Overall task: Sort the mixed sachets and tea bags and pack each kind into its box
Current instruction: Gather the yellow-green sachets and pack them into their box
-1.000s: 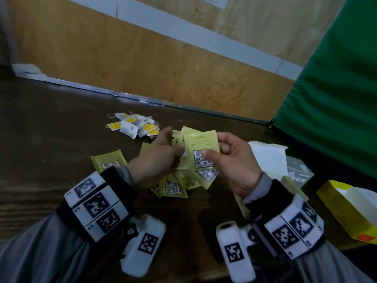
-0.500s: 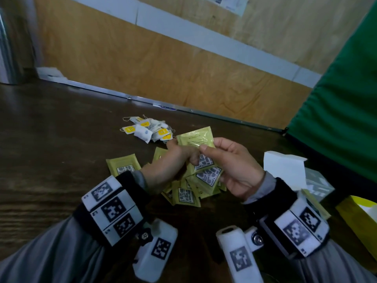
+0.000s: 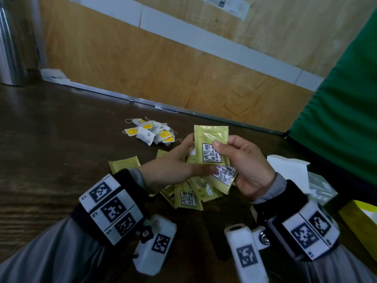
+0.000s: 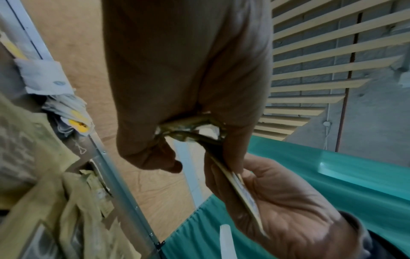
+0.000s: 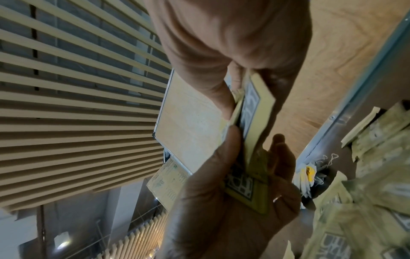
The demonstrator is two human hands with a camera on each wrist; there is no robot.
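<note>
Above the dark table (image 3: 61,139), both hands hold a small stack of yellow-green sachets (image 3: 211,148) upright. My left hand (image 3: 191,158) grips the stack's left edge, thumb in front. On the right side, the thumb of my right hand (image 3: 222,158) pinches the front sachet against the fingers behind. The stack's edge (image 4: 188,126) shows between my left fingers, and its printed face (image 5: 250,112) shows under my right thumb. More green sachets (image 3: 187,198) lie loose under the hands, one (image 3: 124,164) to the left. A heap of white tea bags with yellow tags (image 3: 152,132) sits farther back.
An open white box (image 3: 289,170) stands right of my right hand, with an open yellow box (image 3: 359,221) at the table's right edge. A plywood wall with a metal rail (image 3: 183,111) bounds the back. A green cushion (image 3: 336,119) rises on the right.
Both hands have lifted the sachet stack slightly. The front sachet has slid up and now stands straighter on the stack. My right thumb has moved onto its face.
</note>
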